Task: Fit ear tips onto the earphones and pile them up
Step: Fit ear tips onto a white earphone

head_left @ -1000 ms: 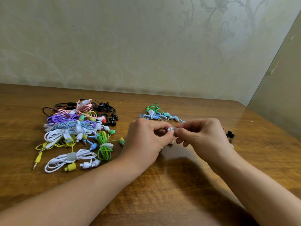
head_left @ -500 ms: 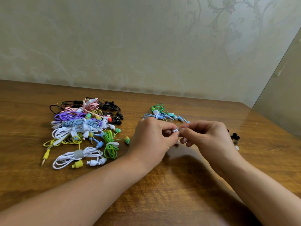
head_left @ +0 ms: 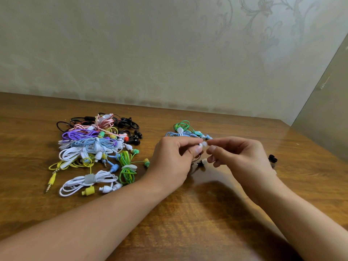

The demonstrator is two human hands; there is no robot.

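Observation:
My left hand [head_left: 175, 159] pinches a white earbud [head_left: 201, 144] between thumb and forefinger above the table's middle. My right hand [head_left: 239, 157] pinches a small white ear tip [head_left: 204, 143] against that earbud. A second white earbud [head_left: 203, 162] hangs below the hands on a dark cable. A big heap of coiled earphones [head_left: 94, 147] in several colours lies at the left. Two coiled sets, green and light blue [head_left: 185, 130], lie just behind my hands.
The wooden table [head_left: 188, 213] runs to a wall at the back and an edge at the right. Small black ear tips [head_left: 272, 158] lie right of my right hand. A yellow audio plug [head_left: 50, 182] sticks out at the heap's front left.
My hands have stayed together on the white earbud, with the fingertips working the tip slightly. The view has shifted a little; the piles lie as before.

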